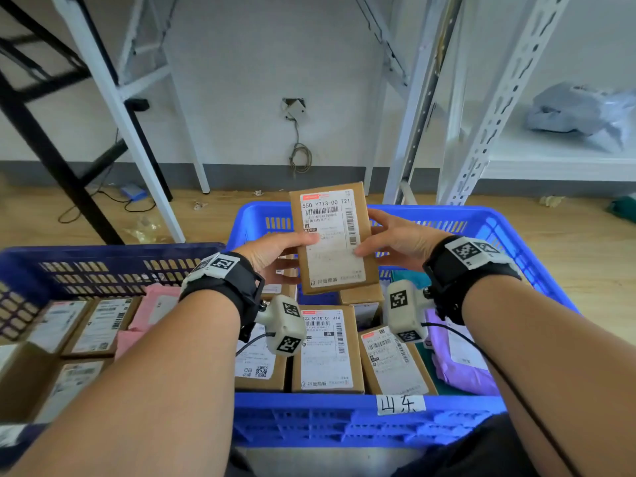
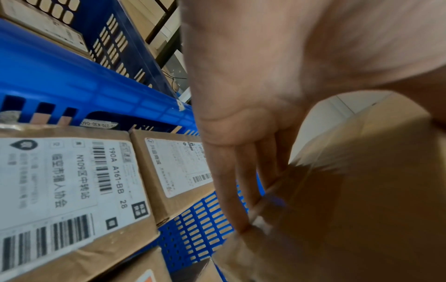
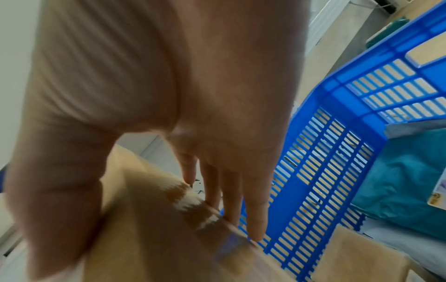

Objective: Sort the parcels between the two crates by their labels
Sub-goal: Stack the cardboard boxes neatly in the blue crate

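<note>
Brown cardboard parcel (image 1: 332, 237), white label facing up; left hand (image 1: 275, 251) and right hand (image 1: 401, 239) fingers gripping its sides.

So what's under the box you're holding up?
Under the held box, the bright blue crate holds more labelled cardboard boxes and a purple bag. The box and both hands hide whatever lies directly beneath.

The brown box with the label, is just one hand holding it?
No. Both the left hand and the right hand grip the brown box, one on each side.
</note>
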Tool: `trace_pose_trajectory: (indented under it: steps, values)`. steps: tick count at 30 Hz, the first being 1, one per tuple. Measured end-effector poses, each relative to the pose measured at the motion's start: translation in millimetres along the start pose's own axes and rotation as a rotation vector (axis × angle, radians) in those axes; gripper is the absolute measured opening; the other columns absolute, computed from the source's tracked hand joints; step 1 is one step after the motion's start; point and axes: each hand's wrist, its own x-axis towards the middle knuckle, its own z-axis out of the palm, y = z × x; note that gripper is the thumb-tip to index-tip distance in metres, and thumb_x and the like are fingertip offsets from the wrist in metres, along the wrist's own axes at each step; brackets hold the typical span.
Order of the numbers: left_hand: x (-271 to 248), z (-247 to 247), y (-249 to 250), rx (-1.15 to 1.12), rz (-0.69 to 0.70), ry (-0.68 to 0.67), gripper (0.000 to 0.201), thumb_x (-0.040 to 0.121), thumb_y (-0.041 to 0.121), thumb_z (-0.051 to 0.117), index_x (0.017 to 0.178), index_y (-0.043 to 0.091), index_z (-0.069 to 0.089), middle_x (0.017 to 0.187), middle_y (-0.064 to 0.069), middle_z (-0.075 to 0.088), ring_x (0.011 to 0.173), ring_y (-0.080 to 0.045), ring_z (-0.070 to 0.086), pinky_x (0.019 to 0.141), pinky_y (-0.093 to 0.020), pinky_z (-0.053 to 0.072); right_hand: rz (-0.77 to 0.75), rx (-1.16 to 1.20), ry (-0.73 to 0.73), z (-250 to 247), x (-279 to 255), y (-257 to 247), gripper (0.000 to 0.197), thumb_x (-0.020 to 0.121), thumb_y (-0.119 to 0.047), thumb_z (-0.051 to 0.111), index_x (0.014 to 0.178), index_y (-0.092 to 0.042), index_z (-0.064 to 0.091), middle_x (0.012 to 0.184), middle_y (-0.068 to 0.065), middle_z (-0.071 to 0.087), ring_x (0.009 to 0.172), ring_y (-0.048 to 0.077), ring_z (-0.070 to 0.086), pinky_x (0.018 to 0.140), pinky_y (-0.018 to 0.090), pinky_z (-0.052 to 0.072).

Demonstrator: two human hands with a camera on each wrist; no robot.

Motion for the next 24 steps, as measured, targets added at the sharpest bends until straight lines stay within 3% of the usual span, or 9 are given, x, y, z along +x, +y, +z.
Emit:
trace_pose_trajectory:
  steps: [3, 24]
  values:
    - [-1.1, -2.9, -1.6, -0.008, -0.003, 0.003, 0.036, 0.079, 0.037, 0.072, 0.108, 0.016, 0.067, 0.103, -0.005, 0.07, 0.095, -0.023, 0.065, 0.079, -0.037, 0.055, 0.011, 0.039, -0.009, 2.2, 1.8, 2.9, 0.072, 0.078, 0.011, 0.066, 0.135, -0.028, 0.047, 0.113, 0.007, 0.071, 0.11, 0.026, 0.064, 0.099, 0.05, 0.048]
    - [-2.0, -6.3, -1.9, -0.007, -0.004, 0.033, 0.036, 0.078, 0.04, 0.073, 0.105, 0.017, 0.068, 0.101, -0.004, 0.073, 0.095, -0.022, 0.067, 0.091, -0.038, 0.053, 0.023, 0.047, -0.011, 2.8, 7.0, 4.8, 0.062, 0.08, 0.0, 0.07, 0.132, -0.028, 0.05, 0.116, 0.007, 0.07, 0.108, 0.026, 0.066, 0.096, 0.046, 0.05]
